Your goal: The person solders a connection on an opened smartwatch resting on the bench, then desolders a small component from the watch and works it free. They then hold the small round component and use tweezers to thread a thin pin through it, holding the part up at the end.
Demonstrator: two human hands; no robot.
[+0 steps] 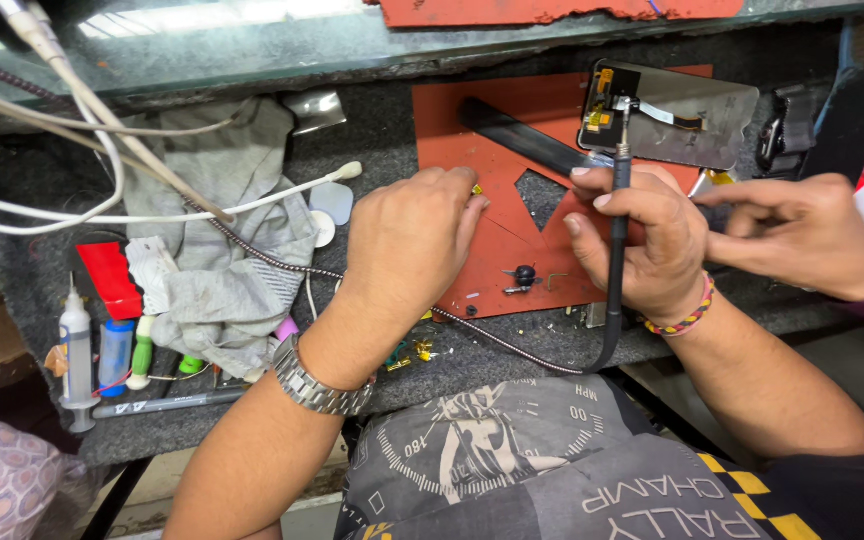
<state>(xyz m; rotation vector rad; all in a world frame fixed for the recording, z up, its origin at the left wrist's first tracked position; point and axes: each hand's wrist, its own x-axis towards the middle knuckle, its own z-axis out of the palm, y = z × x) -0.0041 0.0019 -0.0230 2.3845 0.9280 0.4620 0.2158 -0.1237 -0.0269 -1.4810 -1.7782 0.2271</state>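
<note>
— Gripping what? 
— Right hand [642,240] is closed round a thin black soldering iron [618,235], tip at the phone screen panel [687,115] on the worktop. 
— Handling? 
— Light, stiff; hold mid-barrel. The panel looks fragile. Left hand [412,235] lies curled on the red mat [512,225].

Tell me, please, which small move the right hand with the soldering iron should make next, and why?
Probably a slight lowering of the tip. The right hand grips the soldering iron upright, its tip at the small circuit board on the phone screen. The left hand rests on the red mat, and another person's hand reaches in beside.
</note>
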